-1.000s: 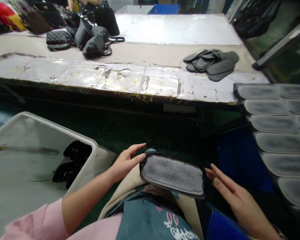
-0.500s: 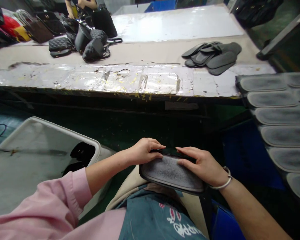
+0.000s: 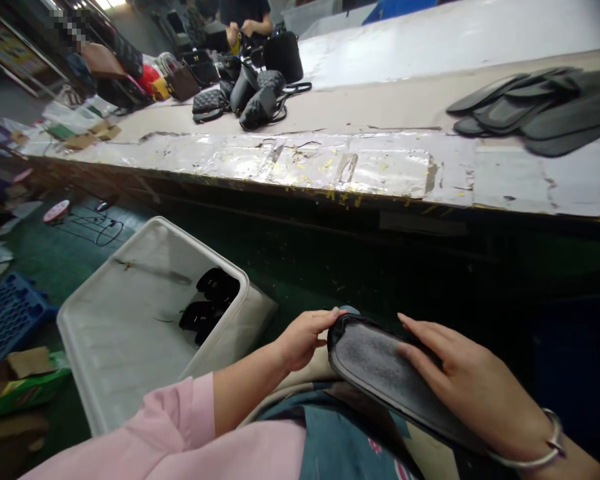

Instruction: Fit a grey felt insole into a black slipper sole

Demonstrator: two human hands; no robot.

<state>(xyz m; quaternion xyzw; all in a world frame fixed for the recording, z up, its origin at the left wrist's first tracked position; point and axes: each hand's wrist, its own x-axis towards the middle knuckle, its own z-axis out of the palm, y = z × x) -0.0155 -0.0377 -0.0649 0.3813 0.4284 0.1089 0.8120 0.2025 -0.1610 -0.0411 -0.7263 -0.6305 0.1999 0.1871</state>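
Note:
A flat grey padded piece with a black edge [image 3: 375, 370] lies tilted across my lap. My left hand [image 3: 303, 337] grips its left end, fingers curled over the rim. Over its right half rests my right hand [image 3: 467, 380], fingers stretched and pressing on the piece; a silver bangle circles that wrist. Pink sleeves cover my forearms.
A white plastic bin [image 3: 145, 320] with a few black pieces stands at my left. A long worktable [image 3: 330, 167] crosses ahead, with flat black soles [image 3: 525, 113] at right and black handbags [image 3: 250, 93] farther back. Another person sits at the far end. A blue crate [image 3: 7, 317] lies at left.
My view has turned to the left. Both hands moved from the piece's top edge: the left now grips its end, the right lies flat on it. The piece has tilted.

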